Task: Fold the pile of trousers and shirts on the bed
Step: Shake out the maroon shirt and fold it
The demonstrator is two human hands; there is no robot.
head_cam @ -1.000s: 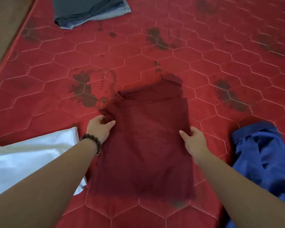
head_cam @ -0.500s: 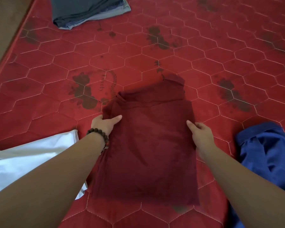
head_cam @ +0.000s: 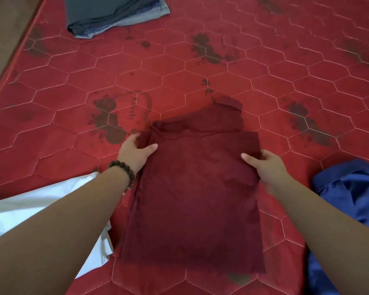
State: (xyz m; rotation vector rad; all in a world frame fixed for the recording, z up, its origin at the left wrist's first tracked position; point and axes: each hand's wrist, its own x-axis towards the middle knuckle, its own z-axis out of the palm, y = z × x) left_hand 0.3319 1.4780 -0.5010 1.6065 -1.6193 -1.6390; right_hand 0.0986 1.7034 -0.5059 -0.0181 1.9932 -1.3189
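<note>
I see the maroon shirt (head_cam: 192, 188) lying flat on the red quilted bed (head_cam: 222, 67), folded into a long rectangle with its collar at the far end. Left of it lies a white garment (head_cam: 30, 211), right of it a crumpled blue garment (head_cam: 349, 188). Far beyond it, up left, sit folded grey-blue trousers (head_cam: 113, 13).

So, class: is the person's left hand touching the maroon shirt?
Touching. The head view shows the left hand gripping the maroon shirt at its left edge, thumb on top and fingers curled round the bunched cloth.
</note>
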